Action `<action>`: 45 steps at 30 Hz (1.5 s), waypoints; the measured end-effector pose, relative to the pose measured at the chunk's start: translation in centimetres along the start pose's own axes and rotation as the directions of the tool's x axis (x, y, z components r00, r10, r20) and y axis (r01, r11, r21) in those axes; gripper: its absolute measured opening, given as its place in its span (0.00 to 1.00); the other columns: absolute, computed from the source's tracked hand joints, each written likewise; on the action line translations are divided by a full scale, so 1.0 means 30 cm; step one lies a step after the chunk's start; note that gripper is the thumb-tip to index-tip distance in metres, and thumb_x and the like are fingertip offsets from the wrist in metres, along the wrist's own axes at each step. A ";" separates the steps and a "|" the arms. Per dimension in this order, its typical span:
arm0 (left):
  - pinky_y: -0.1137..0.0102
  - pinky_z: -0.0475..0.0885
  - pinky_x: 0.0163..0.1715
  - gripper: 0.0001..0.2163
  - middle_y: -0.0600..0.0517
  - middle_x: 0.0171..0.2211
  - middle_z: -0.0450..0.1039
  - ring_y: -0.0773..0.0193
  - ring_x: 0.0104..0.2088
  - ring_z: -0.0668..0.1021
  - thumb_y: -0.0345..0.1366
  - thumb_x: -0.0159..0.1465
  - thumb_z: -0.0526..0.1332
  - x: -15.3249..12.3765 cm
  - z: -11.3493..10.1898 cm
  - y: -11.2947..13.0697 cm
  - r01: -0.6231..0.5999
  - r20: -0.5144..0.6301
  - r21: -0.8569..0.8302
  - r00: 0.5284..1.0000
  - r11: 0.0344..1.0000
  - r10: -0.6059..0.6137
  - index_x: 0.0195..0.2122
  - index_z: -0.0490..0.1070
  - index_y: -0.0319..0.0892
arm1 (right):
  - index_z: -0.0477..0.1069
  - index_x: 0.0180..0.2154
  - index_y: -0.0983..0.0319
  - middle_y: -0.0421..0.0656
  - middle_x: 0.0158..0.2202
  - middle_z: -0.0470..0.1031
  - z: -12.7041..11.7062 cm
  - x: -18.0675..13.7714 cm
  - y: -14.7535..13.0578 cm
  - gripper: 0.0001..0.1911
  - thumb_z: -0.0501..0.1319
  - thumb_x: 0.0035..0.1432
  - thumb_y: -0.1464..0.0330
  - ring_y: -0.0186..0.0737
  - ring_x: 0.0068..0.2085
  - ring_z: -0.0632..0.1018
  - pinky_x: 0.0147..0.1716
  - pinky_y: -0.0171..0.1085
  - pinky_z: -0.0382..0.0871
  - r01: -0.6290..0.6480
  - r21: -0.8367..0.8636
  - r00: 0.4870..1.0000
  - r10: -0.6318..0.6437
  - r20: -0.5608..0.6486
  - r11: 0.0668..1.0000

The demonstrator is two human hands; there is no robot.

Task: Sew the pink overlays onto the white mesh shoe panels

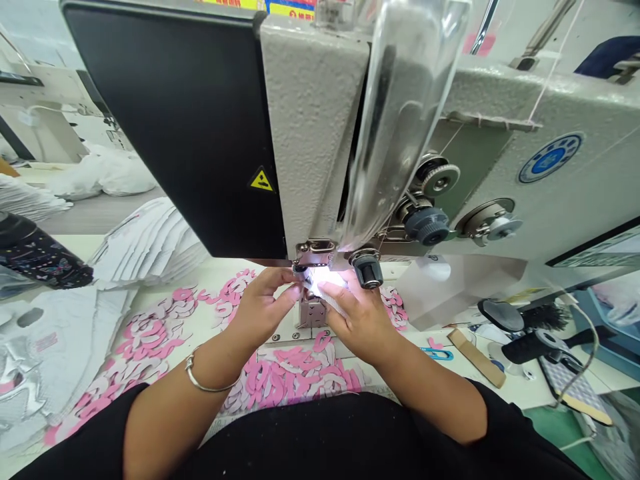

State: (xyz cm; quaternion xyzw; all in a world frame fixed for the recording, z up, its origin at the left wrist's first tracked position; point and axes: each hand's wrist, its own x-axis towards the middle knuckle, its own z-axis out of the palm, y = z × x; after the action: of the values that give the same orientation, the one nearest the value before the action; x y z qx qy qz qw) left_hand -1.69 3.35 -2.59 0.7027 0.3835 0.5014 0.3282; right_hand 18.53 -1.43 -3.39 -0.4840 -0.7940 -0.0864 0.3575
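Observation:
My left hand (263, 308) and my right hand (357, 321) meet under the head of a grey industrial sewing machine (313, 120). Their fingertips pinch a small white fabric piece (326, 290) beside the metal presser foot (313, 255), under a bright work light. The needle is hidden by my fingers and the glare. A steel needle plate (311, 312) lies just below my fingers. Many pink-and-white cut fabric pieces (293, 377) are scattered on the table around and beneath my wrists. A metal bangle (205, 373) circles my left wrist.
A stack of white fabric pieces (150, 245) lies at the left, beside a dark patterned bottle (40, 250). To the right are a cardboard strip (476, 357), a black brush (525, 317), and a black-handled tool (537, 345). A clear plastic guard (400, 113) hangs over the needle area.

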 end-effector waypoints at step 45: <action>0.71 0.79 0.32 0.17 0.45 0.33 0.76 0.64 0.30 0.79 0.46 0.58 0.67 0.059 -0.061 0.009 0.551 0.269 -0.733 0.773 0.399 -0.574 0.39 0.72 0.37 | 0.72 0.55 0.52 0.44 0.61 0.72 -0.098 -0.123 0.057 0.24 0.55 0.64 0.80 0.45 0.63 0.69 0.64 0.53 0.54 0.217 -0.157 0.975 -0.207 0.075 0.964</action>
State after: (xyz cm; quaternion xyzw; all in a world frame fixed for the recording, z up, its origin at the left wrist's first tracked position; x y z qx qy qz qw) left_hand -3.03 4.89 -1.04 0.3097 0.3442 0.4845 0.7422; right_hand 22.39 -4.56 -4.01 -0.4264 -0.8415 -0.1750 0.2819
